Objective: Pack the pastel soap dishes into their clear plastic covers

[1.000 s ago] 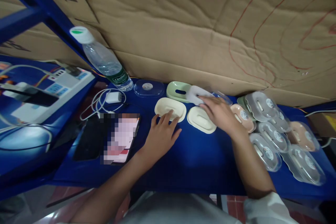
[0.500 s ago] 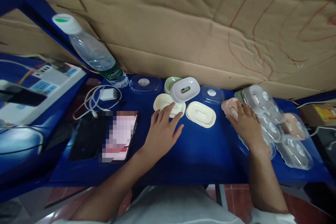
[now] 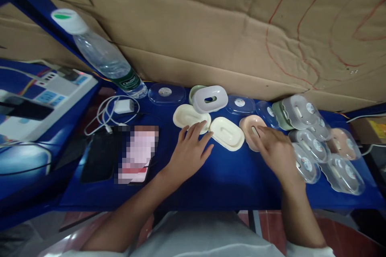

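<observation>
My left hand (image 3: 191, 148) is spread over the near edge of a cream oval soap dish piece (image 3: 183, 116), its fingers apart and holding nothing. Just right of it lies a second cream soap dish piece (image 3: 228, 133) with a raised oval middle. My right hand (image 3: 277, 148) grips a pink soap dish (image 3: 249, 130) at its right side; the fingertips are partly hidden behind the hand. Beyond the cream pieces, a pale grey slotted insert (image 3: 211, 106) leans on a green dish (image 3: 194, 90).
Clear lids (image 3: 167, 94) lie along the cardboard wall (image 3: 181, 28). Several lidded soap dishes (image 3: 345, 172) are grouped at right, beside a green dish base (image 3: 281, 114). At left stand a water bottle (image 3: 108, 60), a charger (image 3: 124, 106), phones (image 3: 98, 156) and a power strip (image 3: 69, 92).
My right hand has moved left and slightly nearer with the pink soap dish, beside the cream piece. A clear lid behind it now shows. My left hand has barely moved.
</observation>
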`<state>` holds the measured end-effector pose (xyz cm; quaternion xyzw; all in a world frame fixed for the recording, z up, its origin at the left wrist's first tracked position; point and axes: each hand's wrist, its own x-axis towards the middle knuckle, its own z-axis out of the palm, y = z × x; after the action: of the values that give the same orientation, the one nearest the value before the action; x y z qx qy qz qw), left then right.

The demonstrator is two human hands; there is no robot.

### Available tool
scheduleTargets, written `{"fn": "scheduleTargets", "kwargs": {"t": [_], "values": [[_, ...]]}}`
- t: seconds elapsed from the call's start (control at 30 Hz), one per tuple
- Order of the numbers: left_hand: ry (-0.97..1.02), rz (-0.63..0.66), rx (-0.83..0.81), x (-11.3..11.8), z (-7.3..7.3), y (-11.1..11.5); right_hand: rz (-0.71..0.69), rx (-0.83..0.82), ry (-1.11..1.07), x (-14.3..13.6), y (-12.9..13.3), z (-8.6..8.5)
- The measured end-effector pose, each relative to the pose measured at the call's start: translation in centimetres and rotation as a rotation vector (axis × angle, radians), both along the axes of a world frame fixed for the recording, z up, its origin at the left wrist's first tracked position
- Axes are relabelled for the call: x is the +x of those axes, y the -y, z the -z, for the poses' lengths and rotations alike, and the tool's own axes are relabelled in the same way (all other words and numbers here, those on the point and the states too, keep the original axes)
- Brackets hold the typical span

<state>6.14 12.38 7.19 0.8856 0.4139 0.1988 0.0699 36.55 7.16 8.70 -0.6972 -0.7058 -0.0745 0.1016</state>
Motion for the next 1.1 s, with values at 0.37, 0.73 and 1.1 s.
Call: {"fn": "scheduleTargets", "kwargs": {"t": [0.37, 0.73, 1.1], "values": [[-0.055, 0.062, -0.063, 0.0, 0.5, 0.1, 0.023, 0.063, -0.135, -1.2, -0.2, -1.1], [-0.055, 0.083, -0.094, 0.2, 0.8, 0.1, -0.21, -0.027, -0.239, -3.2, -3.7, 0.1], [0.009, 0.129, -0.06, 0.7, 0.6, 0.4, -0.094, 0.15, -0.05, 0.2, -3.1, -2.8]]}}
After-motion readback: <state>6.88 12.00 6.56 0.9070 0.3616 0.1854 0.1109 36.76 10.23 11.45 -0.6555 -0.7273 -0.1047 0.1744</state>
